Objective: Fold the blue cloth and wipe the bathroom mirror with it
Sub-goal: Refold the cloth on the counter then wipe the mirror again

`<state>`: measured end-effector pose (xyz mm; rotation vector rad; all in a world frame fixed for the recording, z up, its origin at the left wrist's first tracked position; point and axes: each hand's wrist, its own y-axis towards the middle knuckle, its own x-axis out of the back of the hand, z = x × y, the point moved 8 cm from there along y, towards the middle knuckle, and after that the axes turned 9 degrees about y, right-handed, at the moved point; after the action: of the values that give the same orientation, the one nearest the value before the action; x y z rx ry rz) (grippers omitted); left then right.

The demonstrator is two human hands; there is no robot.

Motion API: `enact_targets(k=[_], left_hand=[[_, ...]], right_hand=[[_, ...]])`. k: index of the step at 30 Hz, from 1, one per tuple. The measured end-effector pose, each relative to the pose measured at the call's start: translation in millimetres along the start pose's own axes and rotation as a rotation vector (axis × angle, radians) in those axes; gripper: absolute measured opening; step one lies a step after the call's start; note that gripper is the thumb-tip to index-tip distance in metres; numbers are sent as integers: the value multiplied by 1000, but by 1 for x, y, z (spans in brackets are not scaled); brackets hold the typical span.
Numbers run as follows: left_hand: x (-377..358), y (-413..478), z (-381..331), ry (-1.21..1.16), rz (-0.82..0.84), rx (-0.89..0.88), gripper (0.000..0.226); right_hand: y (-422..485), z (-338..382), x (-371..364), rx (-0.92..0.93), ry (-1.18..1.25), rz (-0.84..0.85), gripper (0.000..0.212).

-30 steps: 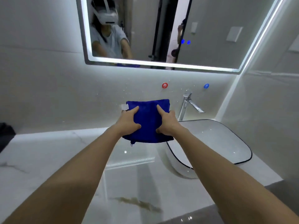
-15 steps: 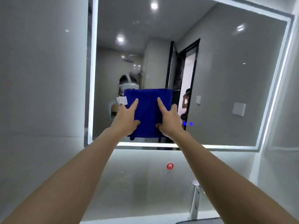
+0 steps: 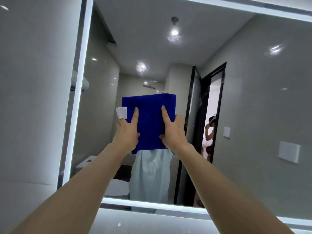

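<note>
The blue cloth [image 3: 149,119], folded into a rough square with a white tag at its left edge, is held up in front of the bathroom mirror [image 3: 244,81], near its lower middle. My left hand [image 3: 127,132] grips the cloth's left side, index finger stretched up over it. My right hand [image 3: 173,130] grips the right side the same way. Whether the cloth touches the glass I cannot tell. The cloth hides my reflected head; my reflected torso shows below it.
The mirror has a lit white border; its left edge [image 3: 79,92] and bottom edge [image 3: 152,205] glow. Grey tiled wall [image 3: 33,98] lies to the left. The glass reflects a doorway with another person [image 3: 210,132] standing in it.
Both hands have raised the cloth from over the counter up to the mirror. The view has tilted upward, so the sink and tap have left the frame.
</note>
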<state>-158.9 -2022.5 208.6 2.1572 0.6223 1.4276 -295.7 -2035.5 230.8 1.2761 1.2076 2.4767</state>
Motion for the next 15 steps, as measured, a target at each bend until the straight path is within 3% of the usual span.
enact_targets(k=[3, 9, 13, 15], left_hand=[[-10, 4, 6, 42, -48, 48, 85], [18, -2, 0, 452, -273, 149, 90], [23, -1, -13, 678, -293, 90, 87], [25, 0, -20, 813, -310, 13, 84]], right_hand=[[6, -8, -3, -12, -65, 6, 95], [4, 15, 18, 69, -629, -141, 92], [5, 32, 7, 121, -707, -142, 70], [7, 35, 0, 129, -689, -135, 72]])
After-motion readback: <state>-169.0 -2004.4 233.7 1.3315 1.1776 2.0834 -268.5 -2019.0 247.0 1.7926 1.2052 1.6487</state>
